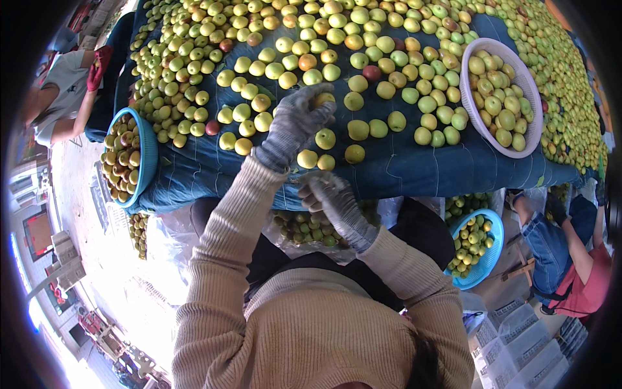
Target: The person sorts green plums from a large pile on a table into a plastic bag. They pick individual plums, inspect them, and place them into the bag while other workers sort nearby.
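My left hand [300,121], in a grey knit glove, reaches over the table and holds a yellow-green jujube [324,99] between thumb and fingers. Closer to me, my right hand [337,202], gloved the same way, is blurred at the table's front edge with its fingers curled; whether anything is inside them is hidden. Just beyond it, several loose jujubes [326,139] lie on the dark blue cloth [388,170]. One dark red jujube [372,73] sits among the green ones farther back.
A pink basket [527,141] of jujubes stands on the right, a blue basket [149,155] at the left edge. Below the table are a crate of jujubes [311,231] and another blue basket [491,260]. One person [68,92] is at left, another [578,262] at right.
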### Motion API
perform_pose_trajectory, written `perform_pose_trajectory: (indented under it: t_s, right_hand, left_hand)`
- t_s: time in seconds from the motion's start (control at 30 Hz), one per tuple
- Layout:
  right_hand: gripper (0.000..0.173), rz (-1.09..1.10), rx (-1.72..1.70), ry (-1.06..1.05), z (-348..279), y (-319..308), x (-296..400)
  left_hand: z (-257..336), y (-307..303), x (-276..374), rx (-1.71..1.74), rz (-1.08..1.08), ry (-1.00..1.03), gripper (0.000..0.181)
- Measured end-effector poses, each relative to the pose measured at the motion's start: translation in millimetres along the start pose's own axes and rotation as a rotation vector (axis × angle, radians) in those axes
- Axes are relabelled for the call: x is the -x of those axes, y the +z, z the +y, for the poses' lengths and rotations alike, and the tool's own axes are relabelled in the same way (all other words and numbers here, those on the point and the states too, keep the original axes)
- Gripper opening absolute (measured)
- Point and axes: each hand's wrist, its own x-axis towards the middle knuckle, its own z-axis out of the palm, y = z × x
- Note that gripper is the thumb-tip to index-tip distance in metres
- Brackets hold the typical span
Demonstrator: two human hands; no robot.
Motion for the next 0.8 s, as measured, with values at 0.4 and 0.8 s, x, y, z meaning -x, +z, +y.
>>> perform_pose_trajectory:
  t_s: [0.4,0.8]
  right_hand:
    - [0.048,-0.107,-0.337,0.133,12,13,32]
    - [0.036,0.065,-0.462,-0.045,35,-4,70]
  left_hand:
    - [-30,5,161,-0.199,0.063,0.067,0.02]
    - [-1,25,65,-0.769,0.103,0.028,0.032]
